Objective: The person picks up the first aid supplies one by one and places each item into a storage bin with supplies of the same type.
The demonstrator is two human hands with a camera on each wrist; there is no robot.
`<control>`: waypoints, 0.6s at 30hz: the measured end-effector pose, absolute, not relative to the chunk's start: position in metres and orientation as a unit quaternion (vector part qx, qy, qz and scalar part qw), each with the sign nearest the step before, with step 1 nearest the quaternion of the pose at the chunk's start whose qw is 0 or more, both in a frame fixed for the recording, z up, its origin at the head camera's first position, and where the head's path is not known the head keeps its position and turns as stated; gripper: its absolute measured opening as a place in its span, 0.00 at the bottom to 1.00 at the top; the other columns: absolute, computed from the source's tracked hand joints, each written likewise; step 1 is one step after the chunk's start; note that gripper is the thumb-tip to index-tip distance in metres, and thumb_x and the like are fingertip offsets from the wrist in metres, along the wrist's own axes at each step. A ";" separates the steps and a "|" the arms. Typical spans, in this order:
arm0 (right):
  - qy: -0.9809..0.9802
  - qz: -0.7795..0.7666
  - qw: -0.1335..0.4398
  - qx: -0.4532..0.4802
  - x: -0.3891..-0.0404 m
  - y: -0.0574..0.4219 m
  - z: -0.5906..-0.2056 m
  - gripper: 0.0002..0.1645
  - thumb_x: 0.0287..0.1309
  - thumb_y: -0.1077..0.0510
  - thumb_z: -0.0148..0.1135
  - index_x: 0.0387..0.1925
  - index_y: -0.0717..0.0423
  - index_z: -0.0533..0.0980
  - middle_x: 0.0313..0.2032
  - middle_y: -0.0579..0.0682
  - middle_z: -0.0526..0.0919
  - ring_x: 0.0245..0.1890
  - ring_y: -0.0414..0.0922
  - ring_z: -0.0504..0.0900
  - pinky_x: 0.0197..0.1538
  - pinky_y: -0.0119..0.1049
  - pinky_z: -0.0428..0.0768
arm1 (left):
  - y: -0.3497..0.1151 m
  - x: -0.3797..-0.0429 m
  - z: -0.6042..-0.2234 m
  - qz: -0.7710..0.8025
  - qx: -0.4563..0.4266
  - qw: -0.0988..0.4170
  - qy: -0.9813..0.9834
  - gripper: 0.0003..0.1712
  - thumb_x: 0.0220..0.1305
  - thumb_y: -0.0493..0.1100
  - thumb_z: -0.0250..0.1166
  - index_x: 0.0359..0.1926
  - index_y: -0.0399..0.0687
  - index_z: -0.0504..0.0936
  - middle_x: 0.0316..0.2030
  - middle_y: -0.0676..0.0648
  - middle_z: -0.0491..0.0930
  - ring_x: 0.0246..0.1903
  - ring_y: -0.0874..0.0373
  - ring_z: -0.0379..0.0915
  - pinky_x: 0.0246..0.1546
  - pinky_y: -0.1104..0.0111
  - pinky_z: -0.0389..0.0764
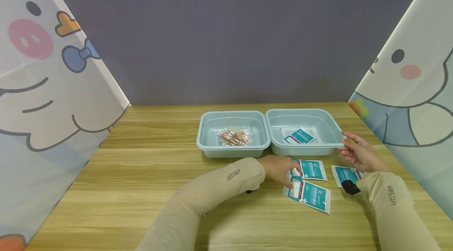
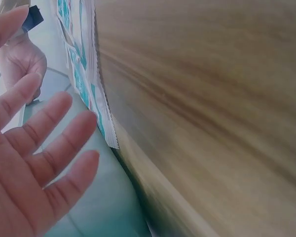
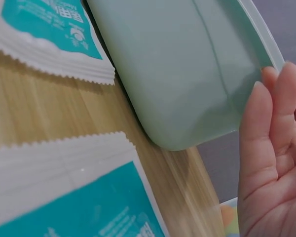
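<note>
My left hand (image 1: 279,168) is over the left ends of two teal-and-white sealed packets, the farther packet (image 1: 313,169) and the nearer packet (image 1: 315,196). Its fingers (image 2: 64,133) are spread and loosely bent in the left wrist view, with nothing visibly held. My right hand (image 1: 362,154) pinches the near right corner of the right pale blue-green plastic basin (image 1: 304,150) at its rim. The right wrist view shows its fingers (image 3: 259,133) beside the basin wall. Another teal packet (image 1: 345,174) lies below that hand, partly hidden by the wrist.
Inside the right basin lie several packets (image 1: 302,136). The left basin (image 1: 233,152), side by side with it, holds bagged cotton swabs (image 1: 235,137). Both stand on a wooden table (image 1: 141,156) before a dark grey back panel (image 1: 233,39), between cartoon-printed side panels.
</note>
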State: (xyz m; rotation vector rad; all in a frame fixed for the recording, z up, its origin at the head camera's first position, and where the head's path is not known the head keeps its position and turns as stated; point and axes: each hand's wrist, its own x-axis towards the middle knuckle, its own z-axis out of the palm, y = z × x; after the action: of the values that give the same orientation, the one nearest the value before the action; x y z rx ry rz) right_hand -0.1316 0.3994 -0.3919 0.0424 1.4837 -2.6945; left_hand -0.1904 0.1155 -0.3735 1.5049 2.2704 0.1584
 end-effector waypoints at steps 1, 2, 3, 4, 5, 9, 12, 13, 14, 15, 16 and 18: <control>0.484 -0.874 0.031 0.017 -0.132 0.399 -0.392 0.16 0.71 0.65 0.47 0.43 0.46 0.80 0.24 0.56 0.85 0.22 0.43 0.85 0.29 0.32 0.84 | 0.116 -0.190 -0.374 0.055 0.537 0.205 0.816 0.28 0.56 0.53 0.71 0.59 0.62 0.76 0.52 0.60 0.75 0.44 0.71 0.68 0.41 0.82 0.68; 0.486 -0.874 0.030 0.019 -0.132 0.399 -0.392 0.16 0.70 0.64 0.47 0.43 0.46 0.80 0.24 0.55 0.85 0.21 0.43 0.85 0.29 0.32 0.84 | 0.116 -0.190 -0.374 0.054 0.534 0.204 0.819 0.29 0.56 0.53 0.71 0.59 0.62 0.76 0.52 0.61 0.75 0.44 0.71 0.68 0.41 0.82 0.69; 0.487 -0.873 0.029 0.020 -0.132 0.399 -0.392 0.16 0.70 0.64 0.47 0.43 0.46 0.80 0.24 0.55 0.85 0.21 0.42 0.84 0.29 0.32 0.84 | 0.116 -0.189 -0.374 0.051 0.531 0.203 0.821 0.29 0.55 0.54 0.72 0.59 0.63 0.76 0.52 0.61 0.76 0.45 0.71 0.69 0.41 0.82 0.69; 0.489 -0.872 0.027 0.021 -0.131 0.398 -0.393 0.16 0.70 0.64 0.47 0.42 0.46 0.80 0.24 0.55 0.85 0.21 0.42 0.84 0.28 0.32 0.84 | 0.116 -0.189 -0.375 0.051 0.529 0.202 0.822 0.29 0.55 0.54 0.72 0.59 0.63 0.76 0.52 0.62 0.76 0.45 0.71 0.69 0.41 0.81 0.69; 0.490 -0.871 0.027 0.022 -0.131 0.398 -0.393 0.16 0.70 0.64 0.47 0.42 0.45 0.80 0.24 0.55 0.85 0.21 0.42 0.84 0.29 0.32 0.84 | 0.117 -0.188 -0.375 0.050 0.528 0.202 0.824 0.30 0.54 0.55 0.72 0.58 0.63 0.76 0.52 0.62 0.76 0.45 0.72 0.69 0.40 0.81 0.69; 0.494 -0.868 0.027 0.029 -0.131 0.398 -0.393 0.16 0.70 0.64 0.48 0.42 0.45 0.80 0.24 0.55 0.85 0.21 0.42 0.84 0.29 0.32 0.84 | 0.117 -0.187 -0.376 0.042 0.521 0.196 0.830 0.31 0.52 0.56 0.73 0.58 0.65 0.76 0.51 0.64 0.76 0.44 0.72 0.69 0.38 0.81 0.70; 0.497 -0.867 0.027 0.037 -0.131 0.398 -0.392 0.15 0.70 0.63 0.49 0.41 0.44 0.80 0.24 0.54 0.85 0.21 0.42 0.84 0.28 0.32 0.84 | 0.117 -0.186 -0.377 0.033 0.510 0.189 0.838 0.32 0.51 0.58 0.73 0.58 0.66 0.75 0.52 0.65 0.75 0.45 0.73 0.70 0.36 0.80 0.70; 0.497 -0.866 0.027 0.038 -0.131 0.397 -0.391 0.15 0.70 0.63 0.49 0.41 0.44 0.80 0.24 0.54 0.85 0.21 0.42 0.84 0.28 0.32 0.84 | 0.118 -0.186 -0.377 0.031 0.504 0.188 0.842 0.32 0.51 0.58 0.73 0.59 0.66 0.75 0.52 0.65 0.76 0.45 0.73 0.70 0.35 0.80 0.70; 0.497 -0.866 0.027 0.038 -0.131 0.397 -0.391 0.15 0.70 0.63 0.49 0.41 0.44 0.80 0.24 0.54 0.84 0.21 0.42 0.84 0.28 0.32 0.84 | 0.118 -0.185 -0.377 0.028 0.497 0.185 0.847 0.32 0.51 0.59 0.73 0.59 0.67 0.75 0.51 0.65 0.76 0.45 0.73 0.71 0.34 0.79 0.71; 0.496 -0.867 0.027 0.038 -0.131 0.397 -0.391 0.15 0.70 0.63 0.49 0.42 0.44 0.80 0.24 0.54 0.84 0.21 0.42 0.84 0.28 0.32 0.84 | 0.118 -0.185 -0.377 0.027 0.490 0.183 0.852 0.32 0.51 0.60 0.72 0.59 0.68 0.75 0.51 0.65 0.76 0.44 0.73 0.71 0.33 0.79 0.71; 0.495 -0.868 0.027 0.037 -0.131 0.397 -0.391 0.15 0.70 0.63 0.48 0.42 0.44 0.80 0.24 0.54 0.84 0.21 0.42 0.84 0.28 0.33 0.84 | 0.118 -0.184 -0.377 0.025 0.482 0.180 0.857 0.32 0.51 0.60 0.72 0.58 0.68 0.75 0.49 0.66 0.76 0.42 0.73 0.71 0.31 0.78 0.71; 0.492 -0.869 0.027 0.034 -0.130 0.397 -0.391 0.15 0.70 0.63 0.48 0.42 0.44 0.80 0.24 0.54 0.84 0.21 0.42 0.84 0.29 0.33 0.84 | 0.119 -0.184 -0.378 0.023 0.471 0.175 0.864 0.31 0.52 0.61 0.72 0.58 0.69 0.76 0.46 0.66 0.77 0.39 0.72 0.71 0.29 0.78 0.71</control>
State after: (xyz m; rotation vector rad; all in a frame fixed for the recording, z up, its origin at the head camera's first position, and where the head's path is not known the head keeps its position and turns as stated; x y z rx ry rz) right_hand -0.1305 0.3974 -0.3909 0.1053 1.5211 -2.6858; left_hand -0.1840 0.1187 -0.3781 1.3347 2.4482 0.0664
